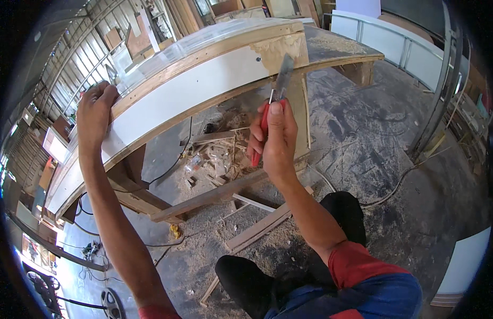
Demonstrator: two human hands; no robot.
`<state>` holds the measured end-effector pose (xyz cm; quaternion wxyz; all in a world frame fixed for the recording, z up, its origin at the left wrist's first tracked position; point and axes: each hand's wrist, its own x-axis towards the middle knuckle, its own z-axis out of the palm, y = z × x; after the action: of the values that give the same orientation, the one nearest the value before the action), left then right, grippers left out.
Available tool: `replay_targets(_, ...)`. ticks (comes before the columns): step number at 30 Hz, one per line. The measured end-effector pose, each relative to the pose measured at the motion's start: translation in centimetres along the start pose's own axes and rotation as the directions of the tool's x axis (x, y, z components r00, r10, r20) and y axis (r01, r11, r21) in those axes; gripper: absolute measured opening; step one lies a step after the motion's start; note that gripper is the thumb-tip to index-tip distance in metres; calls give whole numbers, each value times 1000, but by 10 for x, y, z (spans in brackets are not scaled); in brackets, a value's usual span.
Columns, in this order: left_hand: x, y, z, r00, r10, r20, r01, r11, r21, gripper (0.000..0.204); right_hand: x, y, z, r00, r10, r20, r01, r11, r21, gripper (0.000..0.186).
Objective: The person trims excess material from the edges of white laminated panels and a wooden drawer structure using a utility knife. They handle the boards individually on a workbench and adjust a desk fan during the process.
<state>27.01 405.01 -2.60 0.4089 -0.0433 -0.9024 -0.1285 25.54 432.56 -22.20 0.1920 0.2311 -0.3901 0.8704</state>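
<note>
My right hand [275, 139] grips a red-handled utility knife [278, 87]; its grey blade points up against the end of a long curved wooden counter [204, 58]. The counter has a white laminate front [188, 90] with a patch of bare, rough wood at the right end beside the blade. My left hand [95, 109] rests closed over the counter's top edge, further left along the white face. Both forearms come up from the lower edge.
Sawdust covers the concrete floor. Wood offcuts and strips [257, 228] lie under and in front of the counter, with scrap pieces [214, 157] beneath it. Black cables [167, 170] trail on the floor. White panels [406, 48] stand at the back right.
</note>
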Motion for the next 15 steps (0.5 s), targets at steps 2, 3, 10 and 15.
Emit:
replay_targets(2,0,2,0,998,-56,-15,55,997,-55,32,-1,0,0,1000,7,-13,-8,1000,-30,38)
replay_targets(3,0,4,-2,998,-68,-13,67,997,-32,34,-1,-1,2,1000,15,-10,-15,997,-76,38)
replay_targets(10,0,6,-3,998,-48,28,49,998,-42,32,3,-12,-1,996,73,48,-69,994,-81,35)
replay_targets(15,0,6,-1,998,-67,1,66,989,-129,29,11,-25,7,997,53,56,-49,996,-76,36)
